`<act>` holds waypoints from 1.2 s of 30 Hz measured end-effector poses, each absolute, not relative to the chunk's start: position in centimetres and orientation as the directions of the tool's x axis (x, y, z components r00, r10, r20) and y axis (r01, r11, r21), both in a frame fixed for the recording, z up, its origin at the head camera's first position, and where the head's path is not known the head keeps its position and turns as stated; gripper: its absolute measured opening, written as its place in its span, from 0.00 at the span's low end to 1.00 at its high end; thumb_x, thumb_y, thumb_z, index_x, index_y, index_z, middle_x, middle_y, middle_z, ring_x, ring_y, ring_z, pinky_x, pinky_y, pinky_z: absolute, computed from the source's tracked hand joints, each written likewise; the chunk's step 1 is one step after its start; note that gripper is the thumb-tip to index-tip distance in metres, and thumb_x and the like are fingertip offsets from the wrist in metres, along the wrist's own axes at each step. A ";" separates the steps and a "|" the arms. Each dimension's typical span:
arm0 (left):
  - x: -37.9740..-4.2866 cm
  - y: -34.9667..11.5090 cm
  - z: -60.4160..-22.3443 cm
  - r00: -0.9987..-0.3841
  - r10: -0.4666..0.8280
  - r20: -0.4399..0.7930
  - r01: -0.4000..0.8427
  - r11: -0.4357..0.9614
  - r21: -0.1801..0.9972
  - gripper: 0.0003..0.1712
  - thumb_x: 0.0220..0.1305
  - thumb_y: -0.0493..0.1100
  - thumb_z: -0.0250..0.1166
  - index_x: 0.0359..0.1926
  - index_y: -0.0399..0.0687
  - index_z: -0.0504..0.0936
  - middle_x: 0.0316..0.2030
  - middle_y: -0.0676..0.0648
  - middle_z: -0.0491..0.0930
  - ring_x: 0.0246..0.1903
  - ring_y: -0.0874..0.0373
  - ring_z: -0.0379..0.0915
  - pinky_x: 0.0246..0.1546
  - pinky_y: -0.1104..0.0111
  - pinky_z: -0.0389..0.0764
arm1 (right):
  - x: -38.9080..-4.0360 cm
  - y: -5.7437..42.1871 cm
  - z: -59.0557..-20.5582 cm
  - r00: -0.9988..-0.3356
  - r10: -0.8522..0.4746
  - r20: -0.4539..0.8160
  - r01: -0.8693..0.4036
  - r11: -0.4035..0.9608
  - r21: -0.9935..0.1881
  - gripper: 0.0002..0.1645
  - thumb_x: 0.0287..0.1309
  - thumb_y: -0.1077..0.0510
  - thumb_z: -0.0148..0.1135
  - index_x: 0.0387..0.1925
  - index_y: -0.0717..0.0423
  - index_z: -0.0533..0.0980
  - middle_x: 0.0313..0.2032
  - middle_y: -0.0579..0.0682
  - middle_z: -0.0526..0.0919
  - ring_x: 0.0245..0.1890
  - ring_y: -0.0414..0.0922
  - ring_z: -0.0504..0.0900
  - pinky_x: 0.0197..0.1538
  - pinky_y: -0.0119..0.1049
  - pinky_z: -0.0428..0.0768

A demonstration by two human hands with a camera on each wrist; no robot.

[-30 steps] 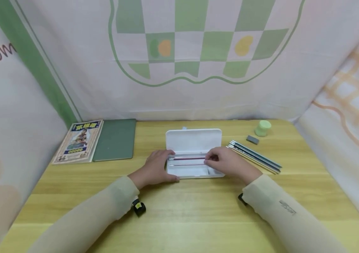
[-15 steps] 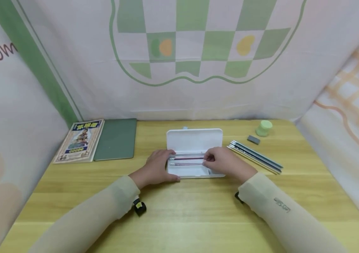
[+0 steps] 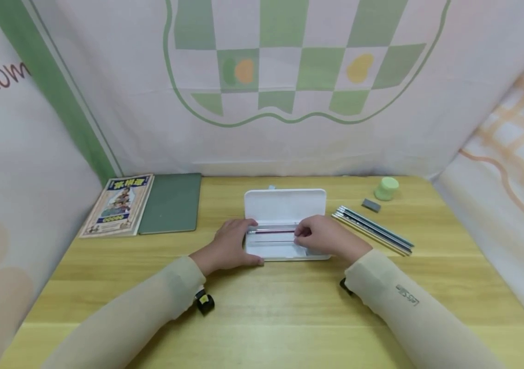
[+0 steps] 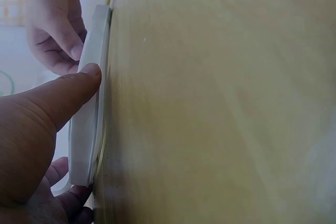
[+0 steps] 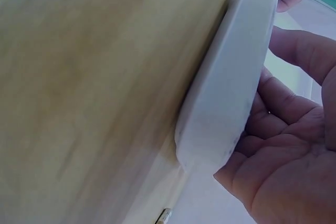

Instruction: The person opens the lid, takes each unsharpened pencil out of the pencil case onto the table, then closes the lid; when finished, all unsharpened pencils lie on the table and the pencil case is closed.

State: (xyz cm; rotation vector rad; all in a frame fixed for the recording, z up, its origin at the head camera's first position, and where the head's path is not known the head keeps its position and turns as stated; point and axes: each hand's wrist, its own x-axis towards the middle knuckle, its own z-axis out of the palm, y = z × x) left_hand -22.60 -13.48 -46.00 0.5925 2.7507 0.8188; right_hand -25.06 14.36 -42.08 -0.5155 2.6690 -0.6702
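Observation:
A white pencil case (image 3: 285, 204) lies open at mid-table with its lid raised at the back. My left hand (image 3: 228, 246) grips its left end, thumb along the front edge and fingers at the far side; the left wrist view shows the thumb pressed on the case wall (image 4: 86, 114). At the case's right half, my right hand (image 3: 321, 237) reaches inside, thumb and fingers pinching at the right end of a dark red pencil (image 3: 273, 232). In the right wrist view the fingertips disappear behind the case wall (image 5: 231, 87).
Several pencils (image 3: 375, 231) lie in a slanted bundle right of the case. Behind them are a dark grey eraser (image 3: 371, 205) and a light green round container (image 3: 386, 189). A picture-covered book (image 3: 118, 206) and a dark green board (image 3: 171, 204) lie at the back left.
My right hand has shifted slightly left over the case. The lower pencil, distinct half a second ago, now shows only a thin line in its place. The left hand keeps its hold.

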 end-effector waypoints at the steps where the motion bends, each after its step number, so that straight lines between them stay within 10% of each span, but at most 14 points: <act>1: -22.6 -13.5 -46.0 -0.897 0.434 -0.084 0.317 0.763 0.564 0.58 0.50 0.69 0.79 0.75 0.51 0.65 0.74 0.45 0.66 0.75 0.44 0.53 0.75 0.47 0.54 | -25.1 14.3 -42.0 -0.876 -0.422 -0.235 -0.261 0.823 -0.505 0.05 0.65 0.53 0.70 0.39 0.50 0.86 0.35 0.45 0.84 0.36 0.44 0.79 0.44 0.41 0.81; 36: -22.5 -13.4 -45.9 -0.898 0.431 -0.090 0.313 0.768 0.559 0.58 0.50 0.68 0.79 0.75 0.51 0.65 0.72 0.47 0.68 0.74 0.46 0.55 0.75 0.50 0.54 | -25.4 13.9 -41.9 -0.847 -0.474 -0.240 -0.298 0.798 -0.524 0.04 0.68 0.58 0.69 0.38 0.46 0.86 0.38 0.43 0.85 0.39 0.44 0.79 0.50 0.45 0.80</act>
